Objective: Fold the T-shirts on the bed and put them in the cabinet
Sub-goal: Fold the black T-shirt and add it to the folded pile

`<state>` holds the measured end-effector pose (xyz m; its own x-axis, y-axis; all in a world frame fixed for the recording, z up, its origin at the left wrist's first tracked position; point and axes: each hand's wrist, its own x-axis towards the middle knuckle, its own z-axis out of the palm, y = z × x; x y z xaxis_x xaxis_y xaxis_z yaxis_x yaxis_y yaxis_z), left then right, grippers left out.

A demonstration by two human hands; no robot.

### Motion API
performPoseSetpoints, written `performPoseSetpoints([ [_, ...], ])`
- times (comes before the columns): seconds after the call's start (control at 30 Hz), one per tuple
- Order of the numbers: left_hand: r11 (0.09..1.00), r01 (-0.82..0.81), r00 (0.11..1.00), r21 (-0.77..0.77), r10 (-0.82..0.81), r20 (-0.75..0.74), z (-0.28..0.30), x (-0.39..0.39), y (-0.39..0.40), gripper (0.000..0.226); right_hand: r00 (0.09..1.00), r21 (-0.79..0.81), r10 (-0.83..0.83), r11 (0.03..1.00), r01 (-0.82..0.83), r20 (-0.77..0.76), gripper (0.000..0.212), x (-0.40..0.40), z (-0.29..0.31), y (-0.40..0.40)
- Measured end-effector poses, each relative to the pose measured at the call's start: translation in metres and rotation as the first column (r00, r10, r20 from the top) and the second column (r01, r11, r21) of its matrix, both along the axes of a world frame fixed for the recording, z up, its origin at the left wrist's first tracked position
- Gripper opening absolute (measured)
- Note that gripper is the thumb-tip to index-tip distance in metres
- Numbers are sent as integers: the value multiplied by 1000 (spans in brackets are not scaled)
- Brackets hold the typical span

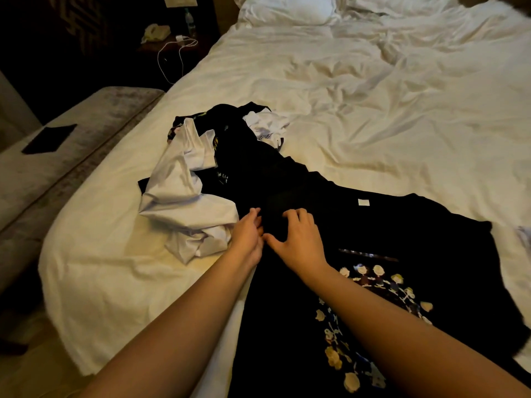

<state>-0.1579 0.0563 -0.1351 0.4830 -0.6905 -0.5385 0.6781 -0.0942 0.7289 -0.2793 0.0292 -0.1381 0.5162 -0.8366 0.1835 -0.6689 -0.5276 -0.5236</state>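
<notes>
1. At far left, an upholstered bench (71, 145) runs along the bed's side with a flat dark object (48, 138) lying on it; behind it, a nightstand (172, 44) holds a white charging cable (172, 57) and a bottle (189, 21).
2. On the white bed (373, 110), a crumpled white T-shirt (184, 202) sits in a heap of unfolded shirts, tangled with dark garments (244, 145) and a second white shirt (265, 126) farther back.
3. Your left hand (248, 235) reaches to the edge of the black printed T-shirt (373, 254), fingers close together and curled into the dark cloth; whether they pinch it you cannot tell against the black fabric.
4. Your right hand (298, 237) rests on the same shirt just beside the left, thumb spread out and fingertips bent down into the fabric, apparently gathering it.
5. The black T-shirt lies spread across the bed's near corner, cartoon print (373, 311) facing up and a white label (364, 202) showing.
6. Judged from this, the task is barely begun: no folded shirt is visible, the heap waits, and the cabinet is out of view.
</notes>
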Motion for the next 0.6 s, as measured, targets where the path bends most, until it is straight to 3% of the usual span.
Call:
performPoseSetpoints([
  [0.1, 998, 34, 999, -60, -33, 20, -1, -2, -2, 31, 980, 123, -7, 992, -18, 200, 30, -6, 0, 0],
  [0.2, 993, 111, 980, 25, -114, 160, 0, -7, -3, 28, 926, 272, -41, 960, -67, 374, 15, -17, -1, -3],
  [0.3, 958, 258, 937, 128, -280, 208, 7, -15, 1, 21, 861, 393, -97, 911, -125, 500, 15, -28, -5, -3],
  [0.43, 884, 410, 885, 225, -445, 135, 20, -19, 3, 29, 783, 504, -182, 843, -187, 595, 24, -37, -10, -1],
  [0.6, 930, 315, 897, 189, -356, 260, 21, -23, 0, 13, 771, 484, -224, 867, -122, 596, 20, -46, -5, 4],
])
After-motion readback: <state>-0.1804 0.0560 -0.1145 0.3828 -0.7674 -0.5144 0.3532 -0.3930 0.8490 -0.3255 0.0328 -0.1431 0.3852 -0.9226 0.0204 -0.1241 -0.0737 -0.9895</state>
